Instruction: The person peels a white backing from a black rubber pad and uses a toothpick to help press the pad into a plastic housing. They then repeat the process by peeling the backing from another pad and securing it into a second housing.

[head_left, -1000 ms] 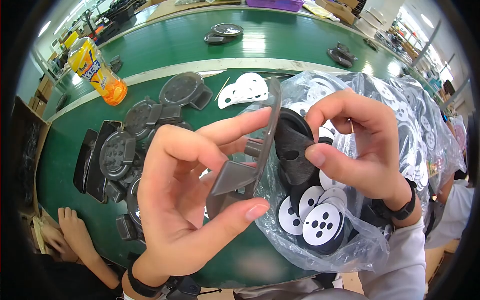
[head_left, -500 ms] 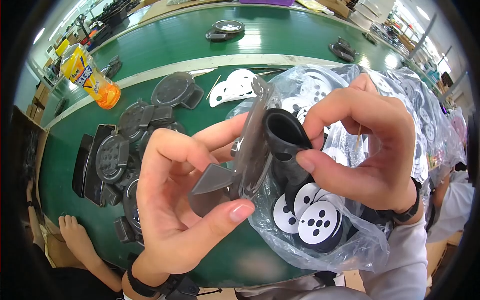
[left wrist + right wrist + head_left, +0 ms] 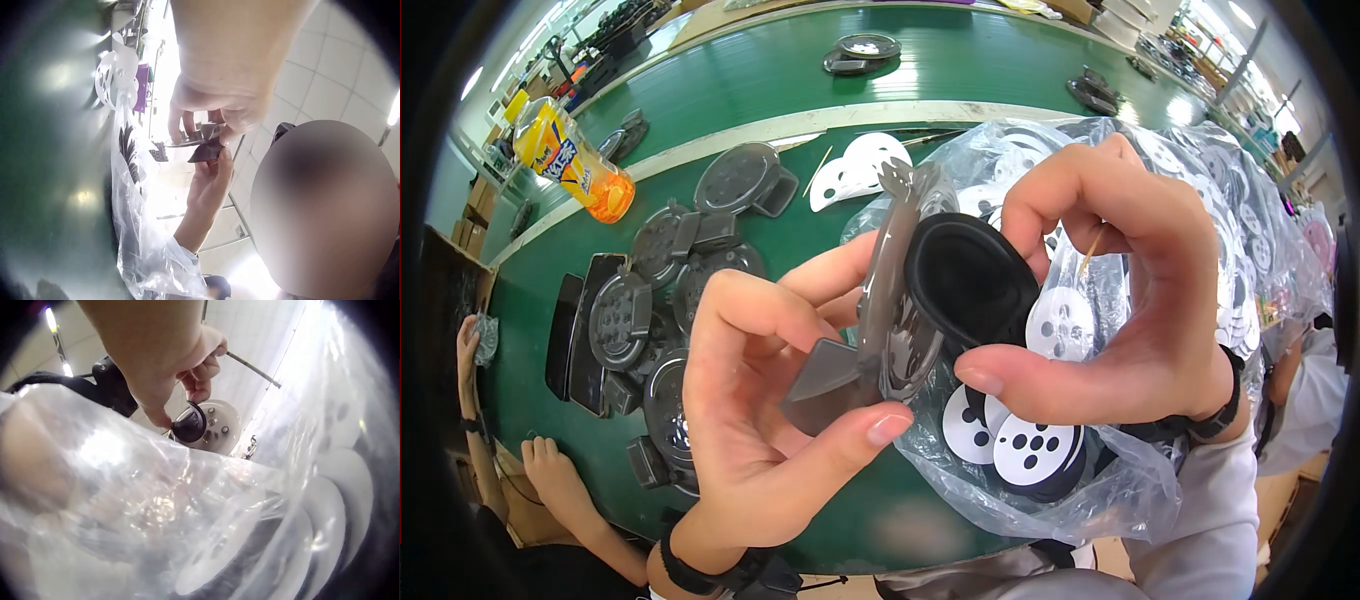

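Observation:
In the head view my left hand (image 3: 765, 430) holds a grey translucent plastic housing (image 3: 890, 290) on edge, thumb below and fingers behind its round plate. My right hand (image 3: 1180, 300) pinches a thin black disc (image 3: 965, 280) by its edge, thumb underneath. The disc bends into a shallow cup and overlaps the housing's face. A toothpick (image 3: 1090, 250) sticks out within the curl of the right hand. The right wrist view shows the curved black disc (image 3: 189, 428) in front of the housing's round face (image 3: 228, 422), which carries small posts.
Several grey housings (image 3: 620, 320) lie on the green table at left, near a drink bottle (image 3: 570, 160). White discs with holes (image 3: 1035, 450) rest in a clear plastic bag (image 3: 1125, 500) at right. A belt (image 3: 980, 70) runs behind; another person's hand (image 3: 550, 475) rests at left.
The black disc has turned from edge-on and folded to showing its broad face, closer against the housing. The right thumb has slid left along it. The left hand has shifted slightly left with the housing.

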### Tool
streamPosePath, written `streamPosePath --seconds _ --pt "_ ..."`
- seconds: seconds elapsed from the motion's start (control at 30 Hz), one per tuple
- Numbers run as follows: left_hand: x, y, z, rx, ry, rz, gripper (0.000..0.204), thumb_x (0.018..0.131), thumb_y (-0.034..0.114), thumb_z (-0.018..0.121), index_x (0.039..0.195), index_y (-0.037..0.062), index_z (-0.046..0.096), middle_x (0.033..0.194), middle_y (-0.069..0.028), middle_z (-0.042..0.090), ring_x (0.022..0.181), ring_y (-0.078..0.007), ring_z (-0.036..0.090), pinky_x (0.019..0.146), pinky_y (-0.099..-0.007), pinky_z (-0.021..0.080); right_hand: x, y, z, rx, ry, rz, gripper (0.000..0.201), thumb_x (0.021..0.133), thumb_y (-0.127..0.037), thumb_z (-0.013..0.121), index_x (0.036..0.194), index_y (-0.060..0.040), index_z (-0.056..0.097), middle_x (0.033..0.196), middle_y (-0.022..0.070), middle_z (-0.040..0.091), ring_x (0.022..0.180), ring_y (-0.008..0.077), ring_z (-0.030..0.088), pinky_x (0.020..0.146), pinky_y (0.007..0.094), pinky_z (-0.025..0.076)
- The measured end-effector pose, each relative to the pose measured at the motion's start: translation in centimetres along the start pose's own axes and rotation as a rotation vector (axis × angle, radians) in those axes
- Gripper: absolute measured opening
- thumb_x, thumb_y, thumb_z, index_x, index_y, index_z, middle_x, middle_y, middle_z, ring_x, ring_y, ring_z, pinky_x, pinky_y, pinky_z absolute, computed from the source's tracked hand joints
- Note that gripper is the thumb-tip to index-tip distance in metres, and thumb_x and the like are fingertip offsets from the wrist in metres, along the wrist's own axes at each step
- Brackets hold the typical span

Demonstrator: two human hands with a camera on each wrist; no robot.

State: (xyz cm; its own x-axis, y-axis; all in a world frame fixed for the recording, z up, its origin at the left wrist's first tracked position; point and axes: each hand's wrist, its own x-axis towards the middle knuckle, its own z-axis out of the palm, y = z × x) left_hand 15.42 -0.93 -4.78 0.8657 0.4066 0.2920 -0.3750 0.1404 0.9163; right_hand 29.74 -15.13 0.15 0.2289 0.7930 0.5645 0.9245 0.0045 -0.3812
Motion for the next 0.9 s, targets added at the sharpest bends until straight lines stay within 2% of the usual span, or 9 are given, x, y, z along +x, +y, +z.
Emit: streamPosePath --seconds 0.13,0.23,0.37,0.5,0.57,0.63,0.73,0.83,0.9 --pt "0.0 -0.2 -0.1 0.011 -0.009 0.009 0.045 0.070 0.012 0.072 0.098 0.0063 0.037 0.098 -0.0075 0.050 0.093 -0.0150 0.050 0.084 -0.0289 0.040 0.1 0.0 1.0 -0.143 0.114 -0.129 0.038 0.046 -0.020 0.078 0.072 -0.0062 0.055 0.062 -0.0042 0.048 0.054 0.0091 0.029 0.055 0.0240 0.022" --pt "-0.1 -0.1 0.0 0.027 -0.004 -0.007 0.045 0.070 0.012 0.073 0.097 0.0065 0.036 0.097 -0.0071 0.050 0.093 -0.0149 0.050 0.083 -0.0287 0.041 0.0 -0.3 0.1 -0.121 0.005 0.002 0.040 0.045 -0.022 0.079 0.073 -0.0063 0.054 0.063 -0.0038 0.048 0.054 0.0094 0.028 0.055 0.0244 0.022" --pt "0.0 -0.6 -0.3 0.070 -0.047 0.063 0.046 0.069 0.012 0.073 0.094 0.0068 0.035 0.096 -0.0074 0.049 0.092 -0.0150 0.049 0.083 -0.0279 0.039 0.2 -0.2 0.8 -0.166 0.105 -0.114 0.043 0.045 -0.024 0.080 0.073 -0.0058 0.053 0.063 -0.0032 0.047 0.054 0.0098 0.028 0.055 0.0248 0.022" --pt "0.2 -1.0 -0.8 0.141 -0.119 0.169 0.047 0.068 0.012 0.074 0.093 0.0071 0.034 0.095 -0.0082 0.048 0.090 -0.0155 0.048 0.082 -0.0271 0.038 0.5 -0.7 0.2 -0.201 0.000 -0.052 0.047 0.045 -0.026 0.082 0.074 -0.0047 0.052 0.065 -0.0020 0.048 0.055 0.0101 0.029 0.055 0.0249 0.023" --pt "0.1 -0.8 -0.5 0.131 -0.102 0.162 0.047 0.068 0.012 0.074 0.092 0.0071 0.034 0.095 -0.0085 0.048 0.090 -0.0155 0.047 0.082 -0.0270 0.038 0.4 -0.5 0.7 -0.227 0.008 -0.067 0.048 0.045 -0.027 0.082 0.075 -0.0043 0.052 0.066 -0.0015 0.048 0.055 0.0102 0.030 0.054 0.0248 0.023" --pt "0.0 -0.9 -0.3 0.123 -0.085 0.157 0.046 0.068 0.011 0.073 0.092 0.0070 0.034 0.096 -0.0087 0.048 0.091 -0.0155 0.047 0.082 -0.0270 0.038 0.2 0.0 1.9 -0.206 0.228 -0.173 0.052 0.044 -0.028 0.084 0.076 -0.0034 0.052 0.070 -0.0008 0.049 0.056 0.0102 0.031 0.054 0.0246 0.023" --pt "-0.4 -0.9 0.0 0.070 -0.029 0.123 0.045 0.069 0.010 0.072 0.093 0.0067 0.034 0.096 -0.0090 0.049 0.091 -0.0155 0.048 0.082 -0.0277 0.039 0.9 -0.5 0.2 -0.036 0.066 -0.178 0.058 0.043 -0.033 0.087 0.077 -0.0029 0.051 0.071 -0.0004 0.049 0.057 0.0101 0.033 0.054 0.0245 0.024" --pt "-0.6 -0.6 0.3 0.044 0.023 0.046 0.044 0.069 0.010 0.071 0.094 0.0065 0.035 0.096 -0.0091 0.050 0.090 -0.0154 0.049 0.083 -0.0289 0.040 0.3 0.0 0.8 -0.180 0.116 -0.135 0.062 0.041 -0.037 0.088 0.078 -0.0030 0.051 0.072 -0.0004 0.049 0.057 0.0101 0.034 0.055 0.0243 0.025" --pt "-0.6 -0.5 0.3 0.031 0.031 0.014 0.044 0.069 0.010 0.071 0.095 0.0062 0.036 0.095 -0.0086 0.051 0.090 -0.0154 0.050 0.083 -0.0295 0.041 0.8 -0.3 0.6 -0.101 0.104 -0.168 0.064 0.040 -0.039 0.088 0.078 -0.0032 0.051 0.072 -0.0003 0.049 0.057 0.0102 0.034 0.055 0.0243 0.025"
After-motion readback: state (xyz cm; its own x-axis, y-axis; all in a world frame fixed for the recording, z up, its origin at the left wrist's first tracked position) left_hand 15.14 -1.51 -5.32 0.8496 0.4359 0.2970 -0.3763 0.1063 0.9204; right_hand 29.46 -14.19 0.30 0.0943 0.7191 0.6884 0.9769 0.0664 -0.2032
